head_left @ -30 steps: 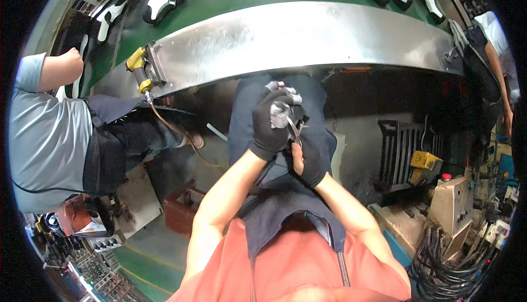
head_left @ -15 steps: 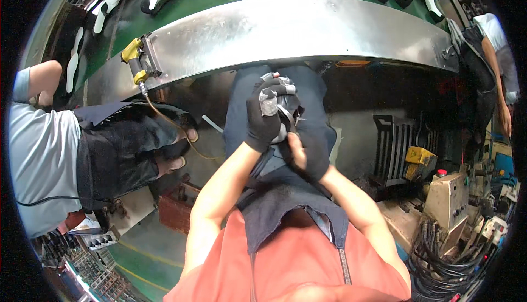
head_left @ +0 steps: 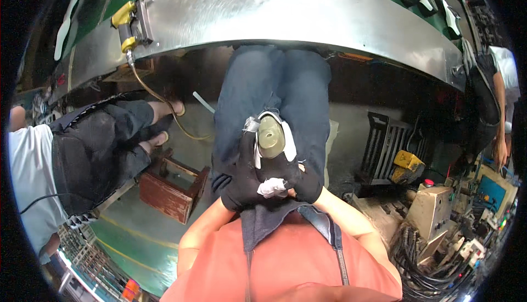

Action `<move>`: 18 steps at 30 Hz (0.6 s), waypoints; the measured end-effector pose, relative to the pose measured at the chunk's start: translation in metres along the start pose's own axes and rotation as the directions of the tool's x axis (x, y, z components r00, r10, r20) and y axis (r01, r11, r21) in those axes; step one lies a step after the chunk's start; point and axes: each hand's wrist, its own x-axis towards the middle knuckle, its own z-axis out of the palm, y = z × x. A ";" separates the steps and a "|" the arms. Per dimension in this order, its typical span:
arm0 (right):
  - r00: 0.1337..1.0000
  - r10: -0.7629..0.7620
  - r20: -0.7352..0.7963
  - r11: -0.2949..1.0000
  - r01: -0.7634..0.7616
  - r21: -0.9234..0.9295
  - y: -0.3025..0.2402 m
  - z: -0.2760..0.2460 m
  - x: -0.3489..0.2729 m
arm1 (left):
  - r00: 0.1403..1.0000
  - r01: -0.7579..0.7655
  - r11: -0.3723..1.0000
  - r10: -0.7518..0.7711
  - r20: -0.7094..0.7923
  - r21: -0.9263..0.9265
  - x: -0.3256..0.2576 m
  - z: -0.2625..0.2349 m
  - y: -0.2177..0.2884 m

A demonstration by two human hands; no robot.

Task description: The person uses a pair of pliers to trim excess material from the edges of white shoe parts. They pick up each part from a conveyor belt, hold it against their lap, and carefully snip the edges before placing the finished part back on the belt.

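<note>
Both of my hands wear black gloves and are held together over my lap, close to my chest. My left hand (head_left: 240, 180) and my right hand (head_left: 301, 177) clasp a small part (head_left: 270, 136) with a white rim and a round brass-coloured face turned up at me. A white wrap shows on a fingertip under the part. My dark blue trousers (head_left: 274, 82) lie beneath the hands.
A curved steel bench edge (head_left: 285, 17) with a green top runs across the upper view; a yellow air fitting (head_left: 125, 25) with a hose hangs at its left. A person in dark trousers sits at left beside a brown wooden box (head_left: 173, 184). Machines and cables stand at right.
My hands have drawn back from near the bench toward my chest. The metal piece is now held face up between both gloves. The view has tilted down.
</note>
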 end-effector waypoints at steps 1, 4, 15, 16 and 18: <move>0.999 0.014 0.033 1.000 -0.014 -0.008 -0.003 -0.003 0.001 | 1.000 -0.002 0.998 0.003 -0.006 0.062 0.000 0.000 0.001; 0.997 0.017 0.075 0.995 -0.010 -0.098 -0.001 -0.008 0.001 | 0.990 -0.143 0.985 0.143 0.011 0.096 0.007 -0.001 -0.002; 0.956 0.280 -0.085 0.955 -0.286 -0.075 -0.063 -0.045 0.042 | 0.931 0.360 0.593 -0.273 0.241 -0.720 0.072 -0.008 -0.088; 0.945 0.159 -0.284 0.969 -0.205 -0.140 -0.097 -0.064 0.061 | 0.918 0.396 0.643 -0.290 0.270 -0.656 0.079 -0.016 -0.080; 0.767 0.629 -0.127 0.732 -0.529 0.430 -0.117 -0.089 0.070 | 0.921 0.387 0.772 -0.301 0.246 -0.505 0.094 -0.024 -0.066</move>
